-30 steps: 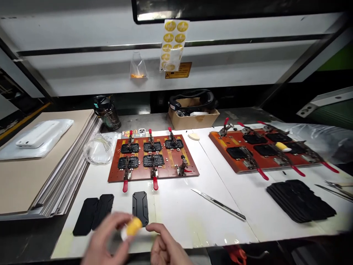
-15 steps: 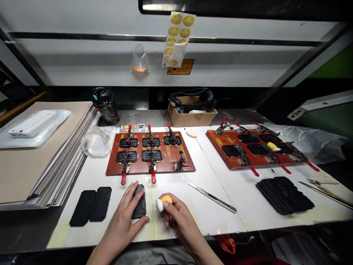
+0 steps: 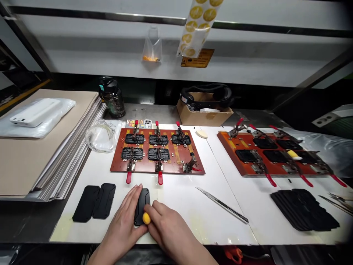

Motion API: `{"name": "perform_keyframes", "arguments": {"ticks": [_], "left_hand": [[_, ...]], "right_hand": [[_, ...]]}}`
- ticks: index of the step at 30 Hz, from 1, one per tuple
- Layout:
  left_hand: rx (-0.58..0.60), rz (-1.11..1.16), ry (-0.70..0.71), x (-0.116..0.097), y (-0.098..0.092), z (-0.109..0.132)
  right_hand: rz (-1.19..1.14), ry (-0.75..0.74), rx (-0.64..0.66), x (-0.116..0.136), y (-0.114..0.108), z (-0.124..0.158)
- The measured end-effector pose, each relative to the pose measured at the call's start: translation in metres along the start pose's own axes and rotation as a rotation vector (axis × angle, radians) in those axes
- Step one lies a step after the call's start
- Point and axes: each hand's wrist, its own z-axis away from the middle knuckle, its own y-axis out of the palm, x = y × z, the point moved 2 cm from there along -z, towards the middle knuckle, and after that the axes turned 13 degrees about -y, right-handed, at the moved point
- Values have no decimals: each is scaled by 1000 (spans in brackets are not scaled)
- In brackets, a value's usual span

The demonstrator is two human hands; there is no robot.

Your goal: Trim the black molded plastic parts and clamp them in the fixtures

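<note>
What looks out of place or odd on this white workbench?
On the near red-brown clamp board, five nests hold black parts, but the front right nest is bare and its toggle clamp stands open. A bare steel blade lies loose on the white table.

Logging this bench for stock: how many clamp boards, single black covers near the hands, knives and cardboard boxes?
Clamp boards: 2
Single black covers: 3, one under the left hand, with the yellow piece in the right hand at it
Knife: 1
Cardboard box: 1
Total: 7
</note>
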Motion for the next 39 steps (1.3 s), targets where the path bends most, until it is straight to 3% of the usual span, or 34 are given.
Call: {"name": "perform_keyframes", "arguments": {"ticks": [3,7,11,13,15,19,22,24,29,33,36,39], "left_hand": [[12,2,17,1,0,1],[1,0,17,2,1,2],[-8,-23,47,5,3,1],[-17,-36,76,7,4,0],[-28,-47,95,8,4,-1],[-26,-54,84,9,4,-1],[8,-49,114,9,3,1],[30,-58,137,9,2,2],[80,-66,141,7,-2,4],[121,-71,98,6,-2,5],[127,-65,88,6,-1,5],[117,-70,89,6,-1,5]], "right_hand": [[50,-3,79,1,-1,-6],[35,18,1,-2,-2,-10],[-49,4,38,-3,-4,-8],[-75,2,-8,-3,-6,-7],[-98,-17,-50,-3,-12,-4],[-212,-5,18,-5,-26,18],[-297,112,-136,-8,-34,31],[-333,133,-226,-7,-30,31],[-260,29,-108,-6,-8,9],[-137,47,-167,-11,-10,-1],[-158,-32,-98,-12,-10,-1],[-97,49,-237,-24,-8,4]]}}
